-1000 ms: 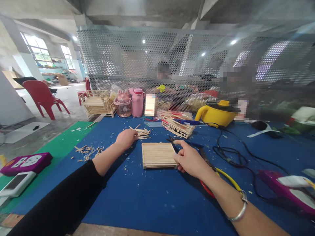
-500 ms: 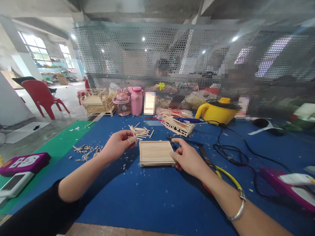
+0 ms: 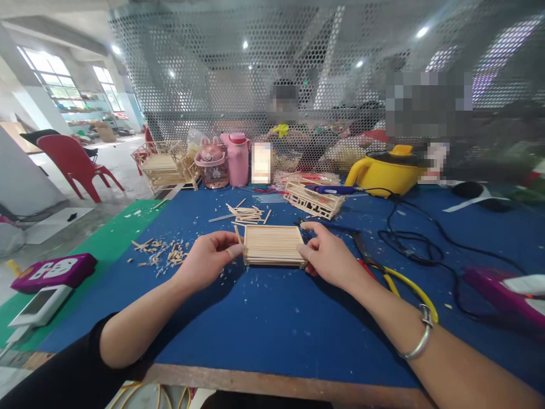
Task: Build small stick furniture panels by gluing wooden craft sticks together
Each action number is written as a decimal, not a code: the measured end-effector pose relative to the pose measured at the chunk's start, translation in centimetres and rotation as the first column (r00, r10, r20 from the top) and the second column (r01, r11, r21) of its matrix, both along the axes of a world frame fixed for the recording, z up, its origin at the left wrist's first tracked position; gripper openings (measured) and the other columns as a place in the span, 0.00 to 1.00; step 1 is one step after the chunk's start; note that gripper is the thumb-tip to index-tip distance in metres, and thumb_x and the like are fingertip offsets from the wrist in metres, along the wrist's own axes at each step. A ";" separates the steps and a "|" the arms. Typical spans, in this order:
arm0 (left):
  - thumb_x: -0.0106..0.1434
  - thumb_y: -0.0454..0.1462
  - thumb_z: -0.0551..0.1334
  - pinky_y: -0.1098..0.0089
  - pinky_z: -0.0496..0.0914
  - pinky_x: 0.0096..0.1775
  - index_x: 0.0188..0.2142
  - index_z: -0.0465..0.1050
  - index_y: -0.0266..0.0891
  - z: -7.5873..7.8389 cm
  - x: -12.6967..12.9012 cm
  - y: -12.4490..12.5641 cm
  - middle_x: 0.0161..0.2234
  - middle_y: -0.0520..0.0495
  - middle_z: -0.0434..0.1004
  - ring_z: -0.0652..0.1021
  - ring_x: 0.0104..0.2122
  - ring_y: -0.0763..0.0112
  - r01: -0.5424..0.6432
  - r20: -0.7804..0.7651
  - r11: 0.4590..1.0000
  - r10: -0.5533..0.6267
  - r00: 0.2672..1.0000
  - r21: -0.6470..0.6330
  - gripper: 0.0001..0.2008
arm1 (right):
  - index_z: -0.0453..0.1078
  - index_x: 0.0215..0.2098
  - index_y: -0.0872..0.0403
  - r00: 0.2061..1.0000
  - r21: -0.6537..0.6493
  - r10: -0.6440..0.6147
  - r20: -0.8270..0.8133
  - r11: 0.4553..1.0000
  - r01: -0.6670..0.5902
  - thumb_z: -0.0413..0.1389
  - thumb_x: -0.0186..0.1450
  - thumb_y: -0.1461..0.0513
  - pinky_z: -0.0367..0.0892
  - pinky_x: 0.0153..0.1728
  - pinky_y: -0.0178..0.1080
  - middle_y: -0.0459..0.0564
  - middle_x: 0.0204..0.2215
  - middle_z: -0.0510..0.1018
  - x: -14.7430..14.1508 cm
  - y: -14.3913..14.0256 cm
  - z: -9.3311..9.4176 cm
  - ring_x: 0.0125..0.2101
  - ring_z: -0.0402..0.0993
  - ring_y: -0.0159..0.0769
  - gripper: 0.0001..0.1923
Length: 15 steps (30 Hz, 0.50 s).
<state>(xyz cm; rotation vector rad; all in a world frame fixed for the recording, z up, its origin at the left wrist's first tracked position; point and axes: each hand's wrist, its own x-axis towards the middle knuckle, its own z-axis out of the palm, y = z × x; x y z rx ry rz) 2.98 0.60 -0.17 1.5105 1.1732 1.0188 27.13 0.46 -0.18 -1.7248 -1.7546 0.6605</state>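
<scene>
A small rectangular panel of pale wooden sticks point(image 3: 273, 244), with a raised rim, sits in the middle of the blue table. My right hand point(image 3: 330, 253) grips its right end, thumb on top and fingers at the side. Between the thumb and fingers of my left hand point(image 3: 215, 255) is a short wooden stick point(image 3: 238, 234), held almost upright by the panel's left edge. Whether the stick touches the panel I cannot tell. Just behind lies a pile of loose sticks point(image 3: 249, 214).
Wood scraps point(image 3: 170, 253) lie left. Behind are a slatted stick frame point(image 3: 314, 200), a blue-handled tool point(image 3: 332, 190), a pink bottle point(image 3: 237, 162), a lit phone point(image 3: 261, 163) and a yellow pot point(image 3: 387, 175). Yellow-handled pliers point(image 3: 411, 284) and black cables point(image 3: 409, 244) lie right.
My left hand has moved right with the stick, up to the panel's left edge. My right hand still holds the panel. The view has tilted down a little.
</scene>
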 end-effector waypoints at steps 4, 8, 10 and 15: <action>0.53 0.42 0.65 0.70 0.65 0.32 0.32 0.74 0.38 -0.1 0.0 -0.1 0.27 0.50 0.76 0.72 0.26 0.73 0.001 -0.013 1.000 -0.001 1.000 0.004 0.10 | 0.56 0.53 0.52 1.000 0.005 0.013 -0.003 1.000 -0.013 0.51 0.59 0.63 0.64 0.19 0.30 0.36 0.15 0.70 0.0 0.1 -0.1 0.15 0.71 0.30 0.23; 0.53 0.43 0.64 0.68 0.67 0.34 0.33 0.75 0.38 -0.3 -0.1 0.1 0.30 0.48 0.78 0.74 0.28 0.70 0.002 -0.046 0.999 0.000 0.999 0.047 0.12 | 0.57 0.53 0.52 1.000 0.002 0.019 -0.019 1.000 -0.019 0.51 0.59 0.64 0.64 0.19 0.30 0.36 0.15 0.69 0.1 0.1 -0.1 0.15 0.71 0.30 0.23; 0.53 0.44 0.64 0.67 0.68 0.35 0.34 0.75 0.38 -0.4 -0.1 0.1 0.31 0.47 0.78 0.75 0.30 0.67 0.006 -0.059 0.998 -0.002 0.998 0.066 0.13 | 0.56 0.53 0.51 0.999 -0.010 0.031 -0.024 0.999 -0.031 0.51 0.60 0.64 0.64 0.19 0.30 0.36 0.15 0.69 0.1 0.0 0.1 0.15 0.71 0.30 0.23; 0.54 0.45 0.63 0.67 0.68 0.35 0.35 0.74 0.37 -0.6 -0.2 0.2 0.31 0.46 0.78 0.75 0.30 0.67 0.031 -0.074 0.996 -0.025 0.997 0.082 0.14 | 0.56 0.53 0.51 0.998 -0.046 0.058 -0.035 0.997 -0.060 0.51 0.61 0.62 0.62 0.16 0.29 0.36 0.16 0.69 0.2 0.0 0.3 0.14 0.70 0.29 0.22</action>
